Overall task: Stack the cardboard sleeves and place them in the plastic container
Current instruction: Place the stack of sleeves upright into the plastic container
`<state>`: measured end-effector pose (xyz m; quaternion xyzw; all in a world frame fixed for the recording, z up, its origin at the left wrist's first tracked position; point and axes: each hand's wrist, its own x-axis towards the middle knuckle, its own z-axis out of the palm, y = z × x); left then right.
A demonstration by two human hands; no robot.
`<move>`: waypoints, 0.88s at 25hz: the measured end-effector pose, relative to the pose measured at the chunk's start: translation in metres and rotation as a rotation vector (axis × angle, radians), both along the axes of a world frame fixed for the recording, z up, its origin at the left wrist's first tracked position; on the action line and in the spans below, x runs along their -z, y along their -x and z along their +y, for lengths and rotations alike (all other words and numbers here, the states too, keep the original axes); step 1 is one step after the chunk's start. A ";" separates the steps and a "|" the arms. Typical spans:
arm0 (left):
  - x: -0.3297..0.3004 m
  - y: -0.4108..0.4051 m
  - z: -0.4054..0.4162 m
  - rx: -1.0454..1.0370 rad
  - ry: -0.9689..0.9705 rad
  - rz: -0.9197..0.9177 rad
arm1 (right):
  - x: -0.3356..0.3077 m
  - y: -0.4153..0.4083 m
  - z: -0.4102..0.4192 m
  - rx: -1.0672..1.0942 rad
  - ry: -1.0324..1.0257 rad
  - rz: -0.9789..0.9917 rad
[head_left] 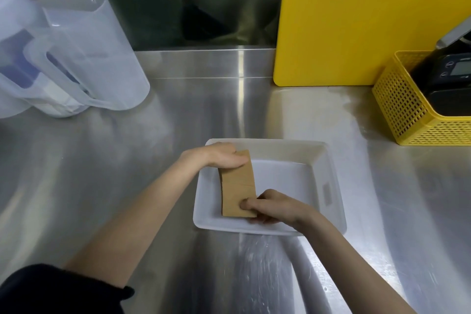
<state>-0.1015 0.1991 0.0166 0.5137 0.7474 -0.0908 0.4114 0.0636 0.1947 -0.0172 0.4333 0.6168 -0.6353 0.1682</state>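
Steel counter in a work kitchen.

The brushed steel counter (102,173) fills the view, streaked with soft reflections of overhead light. A steel backsplash (204,7) rises at the far edge, mirroring dark shapes. Clear plastic jugs (84,53) stand at far left. A yellow board (356,20) leans upright against the back at right, and just beside it a yellow mesh basket (407,115) holds a black device (448,84) with a small screen.
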 end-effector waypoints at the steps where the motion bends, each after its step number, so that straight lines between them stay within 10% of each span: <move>1: 0.001 0.000 0.001 -0.006 0.002 0.004 | 0.000 0.002 0.000 -0.002 0.013 0.006; 22: 0.008 -0.002 0.002 0.063 0.097 0.016 | 0.005 0.015 0.000 -0.118 -0.095 0.018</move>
